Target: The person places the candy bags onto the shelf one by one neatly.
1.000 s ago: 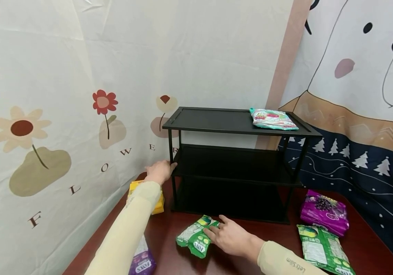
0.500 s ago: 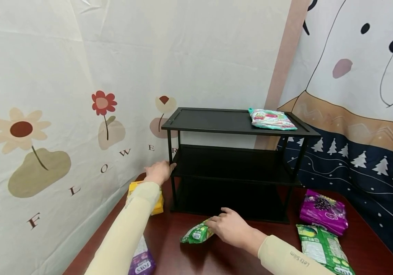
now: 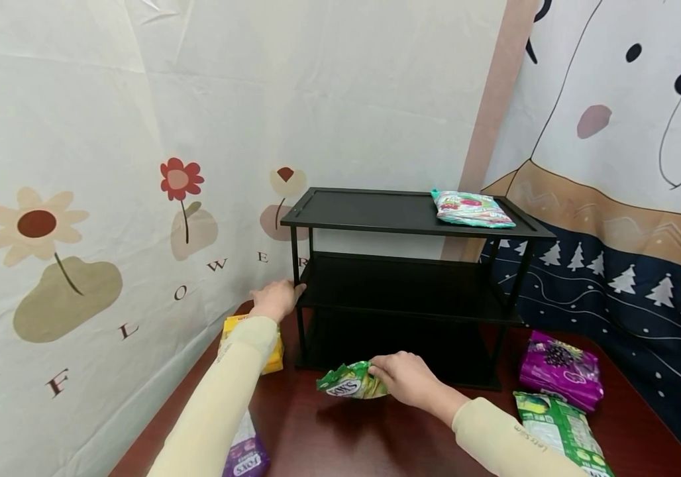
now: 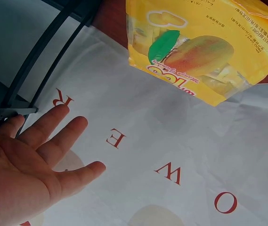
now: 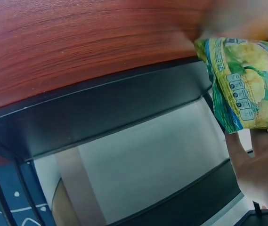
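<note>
My right hand (image 3: 406,377) pinches one end of a green FOX'S candy bag (image 3: 349,382), held above the table in front of the bottom shelf. In the right wrist view, that bag shows a yellow-green printed side, with my fingers behind it. At the left post of the black three-tier rack (image 3: 412,228), my left hand (image 3: 275,299) rests by the middle shelf. Its fingers are spread and fairly straight in the left wrist view, with the thumb side at the rack. Close below this hand stands a yellow mango candy bag (image 4: 195,47), partly hidden by the forearm in the head view.
A teal-edged candy bag (image 3: 473,209) lies on the top shelf's right end. On the table's right are a purple grape bag (image 3: 561,371) and another green bag (image 3: 561,430). A purple FOX'S bag (image 3: 246,454) lies front left. Printed cloth (image 3: 108,86) hangs behind.
My right hand has raised the green bag off the table and moved it slightly toward the rack, tipping it from flat to edge-on. My left hand has stayed at the post.
</note>
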Tool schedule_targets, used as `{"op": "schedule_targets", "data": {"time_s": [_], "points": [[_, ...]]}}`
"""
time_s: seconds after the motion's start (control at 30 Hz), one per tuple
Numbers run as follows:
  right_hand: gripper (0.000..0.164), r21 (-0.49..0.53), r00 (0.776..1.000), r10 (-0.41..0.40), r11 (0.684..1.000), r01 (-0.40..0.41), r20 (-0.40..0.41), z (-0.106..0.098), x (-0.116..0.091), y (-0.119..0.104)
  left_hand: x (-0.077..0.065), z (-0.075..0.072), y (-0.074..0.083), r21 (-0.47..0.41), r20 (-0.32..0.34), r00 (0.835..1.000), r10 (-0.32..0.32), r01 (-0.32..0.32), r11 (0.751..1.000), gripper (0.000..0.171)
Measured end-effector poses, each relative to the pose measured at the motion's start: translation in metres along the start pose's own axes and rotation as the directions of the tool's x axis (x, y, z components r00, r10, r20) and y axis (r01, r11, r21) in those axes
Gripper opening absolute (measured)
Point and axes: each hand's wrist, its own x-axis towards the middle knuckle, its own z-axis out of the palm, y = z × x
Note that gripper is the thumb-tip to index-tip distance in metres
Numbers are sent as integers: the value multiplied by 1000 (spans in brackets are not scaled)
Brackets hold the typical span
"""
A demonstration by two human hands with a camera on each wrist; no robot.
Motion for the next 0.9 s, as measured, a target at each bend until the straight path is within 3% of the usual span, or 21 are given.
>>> {"op": "schedule_targets", "data": {"time_s": [0.2,0.53,0.9], "points": [[17,56,999,46,997,-44,-25,-6,2,-1,-1,-1,0,-5,2,1000,2,-2,1000,47],[24,150,992,125,981,-124,0,-7,2,1,0,1,-1,-2,4,1000,2,-2,1000,47],[34,352,972,229,907,-231,49,-8,1,4,0,1,1,-2,0,1000,-15,15,1000,47]]}}
